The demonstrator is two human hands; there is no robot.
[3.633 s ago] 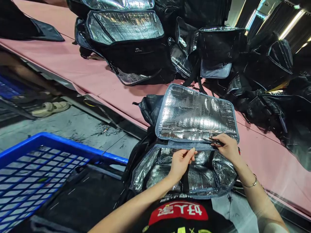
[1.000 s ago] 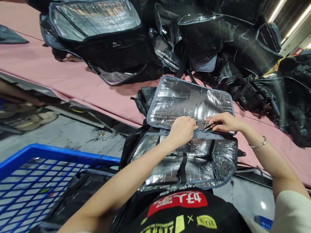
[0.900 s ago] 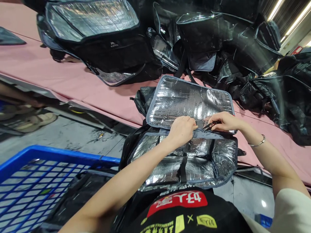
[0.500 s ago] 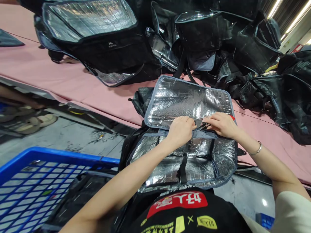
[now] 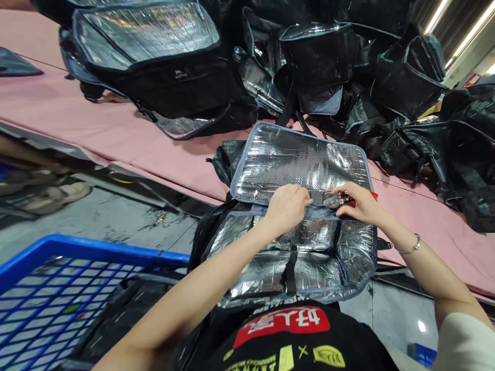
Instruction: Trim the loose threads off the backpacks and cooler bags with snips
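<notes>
An open black cooler bag (image 5: 270, 268) with a silver foil lining hangs off the edge of the pink table toward me. Its foil lid (image 5: 297, 159) lies flat on the table with grey trim. My left hand (image 5: 286, 206) pinches the trim at the hinge seam between lid and body. My right hand (image 5: 358, 202) sits just to the right on the same seam and holds small thread snips (image 5: 337, 198) with a red handle end, blades pointing left toward my left hand.
A heap of black cooler bags (image 5: 332, 67) covers the back of the pink table (image 5: 96, 129). One big bag (image 5: 154, 56) stands open at the back left. A blue plastic crate (image 5: 58, 288) sits at my lower left. Another person's sandalled feet (image 5: 58, 193) are on the floor at left.
My left hand went from the bag's near rim up to the hinge seam. My right hand with the snips slid left along the seam, then back a little to the right.
</notes>
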